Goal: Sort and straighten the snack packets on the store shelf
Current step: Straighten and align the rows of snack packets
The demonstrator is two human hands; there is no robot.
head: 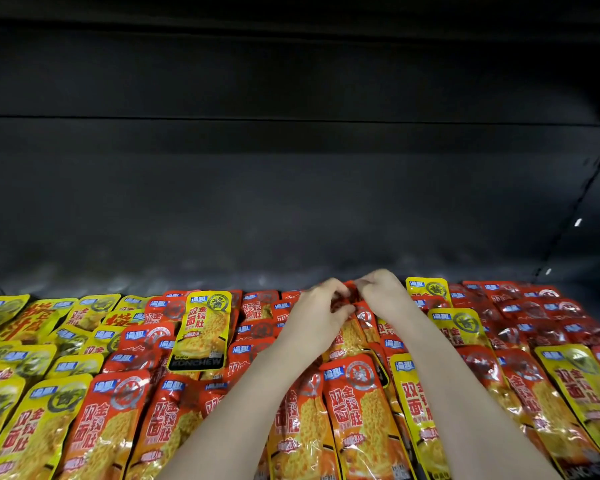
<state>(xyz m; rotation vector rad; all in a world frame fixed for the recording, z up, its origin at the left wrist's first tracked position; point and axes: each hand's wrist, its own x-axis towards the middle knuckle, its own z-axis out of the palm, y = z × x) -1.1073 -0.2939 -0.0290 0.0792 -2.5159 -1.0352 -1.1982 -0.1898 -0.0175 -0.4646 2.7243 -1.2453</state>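
Observation:
Red and yellow snack packets cover the shelf in overlapping rows. My left hand [317, 315] and my right hand [381, 294] meet at the back middle of the pile. Both have curled fingers pinching the top of a red packet [352, 329] that lies between them. A yellow packet [203, 329] lies askew among red ones to the left of my left hand. Another yellow packet [459, 329] sits among the red ones just right of my right forearm. Mostly yellow packets [32, 410] fill the left side, and red packets [541, 320] fill the back right.
The dark back wall of the shelf [291, 202] rises right behind the packets, with a bare strip of shelf floor [153, 280] along it. A shelf upright [579, 221] with slots stands at the right. Both my forearms reach over the front rows.

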